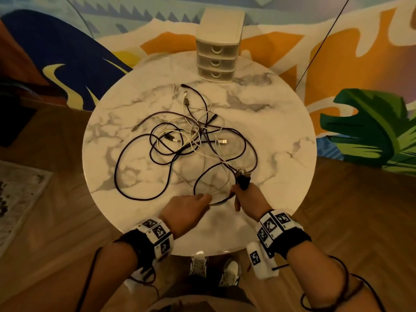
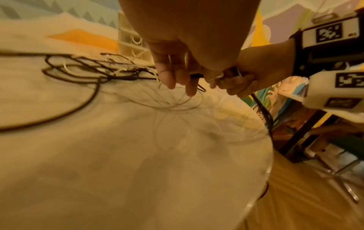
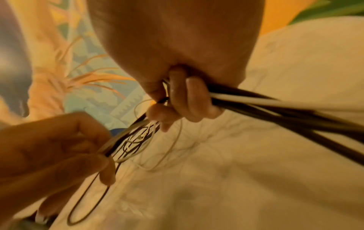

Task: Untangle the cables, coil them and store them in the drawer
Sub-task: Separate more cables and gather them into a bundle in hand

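Observation:
A tangle of black and white cables (image 1: 180, 136) lies spread over the middle of the round marble table (image 1: 281, 131). My right hand (image 1: 240, 194) hovers near the front edge, its fingers (image 3: 187, 99) curled round a bundle of black and white cables with plugs (image 1: 242, 176) sticking up. Just to its left, my left hand (image 1: 202, 199) pinches a strand of black and white cable (image 3: 126, 133) that runs across to the right hand. A cream three-drawer unit (image 1: 217, 52) stands at the far edge with every drawer closed.
The table's near rim (image 1: 202, 251) lies just below my wrists, with my shoes (image 1: 213, 266) on the wooden floor under it. A rug (image 1: 18, 199) lies at the left. A painted wall rises behind the drawer unit.

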The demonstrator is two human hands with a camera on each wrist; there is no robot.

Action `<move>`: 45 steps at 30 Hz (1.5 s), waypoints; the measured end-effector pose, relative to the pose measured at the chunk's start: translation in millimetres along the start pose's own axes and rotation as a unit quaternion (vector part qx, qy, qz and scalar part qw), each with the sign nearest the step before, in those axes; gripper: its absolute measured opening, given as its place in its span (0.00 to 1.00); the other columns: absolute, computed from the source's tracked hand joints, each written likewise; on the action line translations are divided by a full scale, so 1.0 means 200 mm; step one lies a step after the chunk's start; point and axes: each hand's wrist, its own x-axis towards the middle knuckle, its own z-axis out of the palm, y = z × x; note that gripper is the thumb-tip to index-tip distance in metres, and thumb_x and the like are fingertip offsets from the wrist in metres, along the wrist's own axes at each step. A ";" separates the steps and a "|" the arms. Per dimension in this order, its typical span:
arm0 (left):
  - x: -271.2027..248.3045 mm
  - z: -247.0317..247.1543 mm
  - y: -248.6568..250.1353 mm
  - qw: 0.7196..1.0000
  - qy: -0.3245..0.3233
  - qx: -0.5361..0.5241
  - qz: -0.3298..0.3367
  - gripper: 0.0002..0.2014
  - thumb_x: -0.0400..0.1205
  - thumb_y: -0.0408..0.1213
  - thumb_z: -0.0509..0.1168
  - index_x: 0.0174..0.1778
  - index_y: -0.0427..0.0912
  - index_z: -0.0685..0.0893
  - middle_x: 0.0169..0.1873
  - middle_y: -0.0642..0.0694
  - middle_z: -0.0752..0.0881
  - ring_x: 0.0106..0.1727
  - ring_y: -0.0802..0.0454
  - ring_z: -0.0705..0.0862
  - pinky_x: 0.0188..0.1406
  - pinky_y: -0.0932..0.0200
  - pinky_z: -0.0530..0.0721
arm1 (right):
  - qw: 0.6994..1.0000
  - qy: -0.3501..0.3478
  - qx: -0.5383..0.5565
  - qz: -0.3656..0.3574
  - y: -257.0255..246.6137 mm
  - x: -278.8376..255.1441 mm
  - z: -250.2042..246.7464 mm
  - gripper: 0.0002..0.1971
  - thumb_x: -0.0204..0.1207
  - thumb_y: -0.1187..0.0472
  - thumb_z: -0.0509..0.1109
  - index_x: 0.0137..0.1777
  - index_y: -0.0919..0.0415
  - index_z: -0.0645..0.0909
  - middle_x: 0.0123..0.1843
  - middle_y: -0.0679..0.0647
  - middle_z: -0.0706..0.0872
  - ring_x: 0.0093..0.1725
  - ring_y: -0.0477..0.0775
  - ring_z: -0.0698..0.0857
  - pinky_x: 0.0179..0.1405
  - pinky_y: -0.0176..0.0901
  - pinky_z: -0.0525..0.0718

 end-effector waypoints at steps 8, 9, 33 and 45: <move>0.12 -0.06 -0.29 0.992 -0.056 0.066 -0.094 0.21 0.82 0.34 0.57 0.71 0.48 0.74 0.74 0.49 0.72 0.64 0.43 0.79 0.56 0.48 0.82 | 0.990 0.085 0.013 -0.112 -0.11 -0.10 -0.03 0.12 0.79 0.56 0.65 0.37 0.60 0.84 0.25 0.52 0.79 0.27 0.52 0.77 0.37 0.50 0.78; 0.14 -0.09 -0.28 0.991 -0.061 0.047 -0.106 0.22 0.81 0.35 0.58 0.73 0.48 0.73 0.75 0.50 0.69 0.68 0.45 0.76 0.60 0.50 0.80 | 0.985 0.097 0.014 -0.142 -0.11 -0.12 -0.04 0.12 0.77 0.54 0.65 0.41 0.61 0.85 0.28 0.52 0.81 0.29 0.53 0.77 0.38 0.51 0.79; 0.18 -0.34 0.29 0.918 0.054 -0.388 -0.056 0.11 0.85 0.39 0.59 0.39 0.42 0.81 0.24 0.52 0.76 0.21 0.60 0.70 0.23 0.67 0.69 | 0.946 0.028 0.313 -0.076 0.05 -0.14 -0.15 0.22 0.87 0.54 0.53 0.47 0.63 0.87 0.20 0.54 0.74 0.16 0.46 0.63 0.15 0.35 0.58; 0.17 -0.30 0.17 0.937 -0.121 -0.327 -0.019 0.17 0.86 0.48 0.54 0.43 0.43 0.85 0.32 0.48 0.85 0.31 0.58 0.78 0.34 0.62 0.76 | 0.932 -0.029 0.352 -0.086 -0.22 -0.12 -0.24 0.17 0.85 0.57 0.54 0.35 0.60 0.75 0.15 0.47 0.64 0.14 0.44 0.59 0.13 0.34 0.54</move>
